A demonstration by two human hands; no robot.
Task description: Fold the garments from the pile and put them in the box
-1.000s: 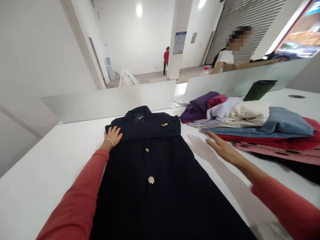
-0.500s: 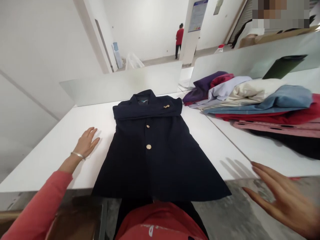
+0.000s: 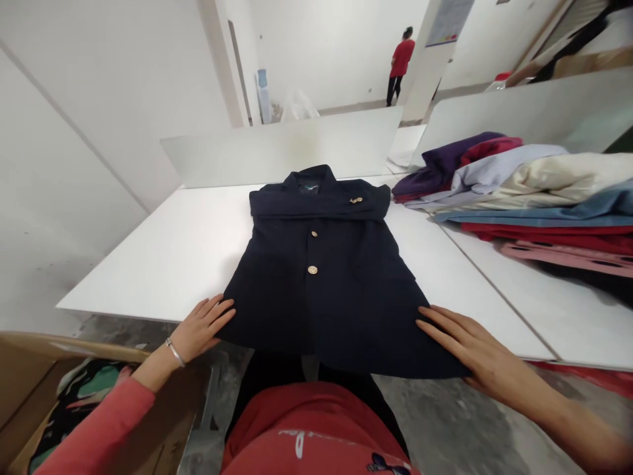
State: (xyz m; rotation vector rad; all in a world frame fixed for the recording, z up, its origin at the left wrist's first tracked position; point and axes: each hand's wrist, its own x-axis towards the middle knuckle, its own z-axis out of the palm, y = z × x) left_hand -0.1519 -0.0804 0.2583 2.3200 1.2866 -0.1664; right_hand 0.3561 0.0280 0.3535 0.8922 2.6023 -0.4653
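Note:
A dark navy jacket (image 3: 346, 297) with gold buttons lies front up on the white table (image 3: 148, 264), its sleeves folded across the chest and its hem hanging past the near edge. At the hem's left corner, my left hand (image 3: 200, 326) rests its fingers on the cloth, the thumb hidden beneath. My right hand (image 3: 469, 340) is at the right corner, fingers over the cloth and thumb under it. Both hands hold the jacket's edges.
Folded clothes (image 3: 524, 191) are piled at the right. A low translucent divider (image 3: 287, 148) runs along the table's back. An open cardboard box (image 3: 163, 409) with clothing stands below left. One person (image 3: 401, 63) stands far back; another's arm shows at upper right.
Both hands have moved inward onto the jacket's lower corners and taken hold of them. The view has shifted, showing more of the box at lower left.

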